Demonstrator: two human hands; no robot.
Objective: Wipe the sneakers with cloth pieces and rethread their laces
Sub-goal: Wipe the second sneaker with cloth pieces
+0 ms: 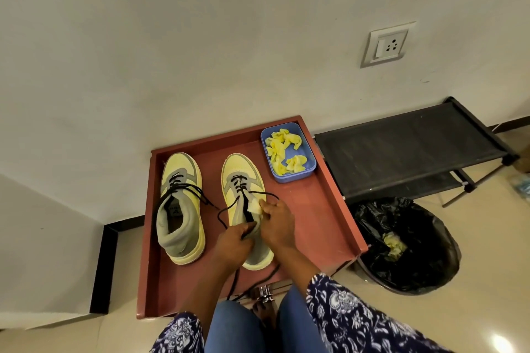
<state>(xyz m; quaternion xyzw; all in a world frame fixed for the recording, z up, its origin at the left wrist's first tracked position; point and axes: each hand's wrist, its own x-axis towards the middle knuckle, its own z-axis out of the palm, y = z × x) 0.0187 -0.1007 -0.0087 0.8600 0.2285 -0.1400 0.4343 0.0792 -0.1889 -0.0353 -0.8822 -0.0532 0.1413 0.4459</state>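
Looking down from the head view: two yellow-and-grey sneakers sit side by side on a reddish-brown tray [315, 209], toes pointing away from the person.

Right hand [276, 225] pinches a small yellow cloth piece [256, 207] between thumb and fingertips, pressed against the tongue area of the right sneaker [243, 177], just beyond the knuckles. Fingers curled around the cloth, not spread.

Left hand [233, 240] grips the right sneaker's collar/tongue edge, fingers curled tight on it, directly beside the right hand. The two hands are touching or nearly so; can't tell which.

Black laces [229, 206] on the right sneaker are loose: threaded through the front eyelets only, ends trailing left of the fingers and back under the wrists toward the tray's near edge.

Left sneaker [180, 203] sits well left of both hands, untouched, its laces also loose and draped over the sides.

Blue tub [311, 164] with more yellow cloth pieces [282, 152] sits beyond and to the right of the right fingers, at the tray's far right corner.

Bin with black liner [430, 238] on the floor right of the tray, a yellow scrap [394, 243] inside. Black rack [401, 146] behind it, against the wall.
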